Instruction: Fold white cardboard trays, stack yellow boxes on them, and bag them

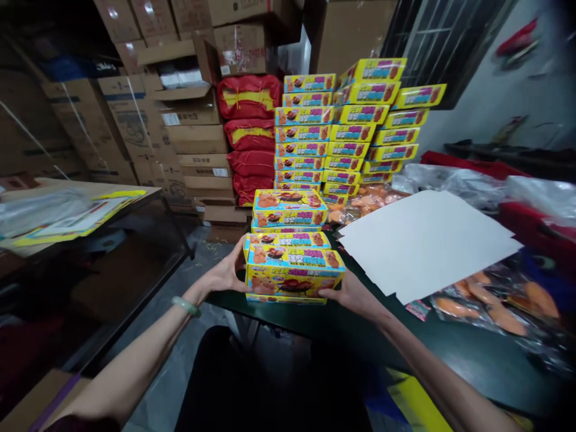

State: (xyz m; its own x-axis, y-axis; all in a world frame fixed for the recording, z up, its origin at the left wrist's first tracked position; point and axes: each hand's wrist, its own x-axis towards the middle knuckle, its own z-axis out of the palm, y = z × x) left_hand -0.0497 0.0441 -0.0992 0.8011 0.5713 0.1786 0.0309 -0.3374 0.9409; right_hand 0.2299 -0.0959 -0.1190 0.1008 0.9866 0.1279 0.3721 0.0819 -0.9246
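Near the front edge of the dark green table, a yellow printed box (294, 281) lies between my two hands, on top of another flat yellow box. My left hand (227, 271) wraps round its left end, thumb on the front face. At the right end, my right hand (351, 293) grips with the thumb on the front lower corner; its other fingers are hidden behind the box. Just behind stands a short pile of like boxes (290, 210). A green bangle (186, 306) circles my left wrist.
Tall stacks of yellow boxes (302, 133) stand at the table's back, beside red bundles (249, 132). White sheets (427, 240) lie right, among bagged orange pieces (499, 303). Cardboard cartons (202, 138) rise behind. Another table (153, 195) is at left.
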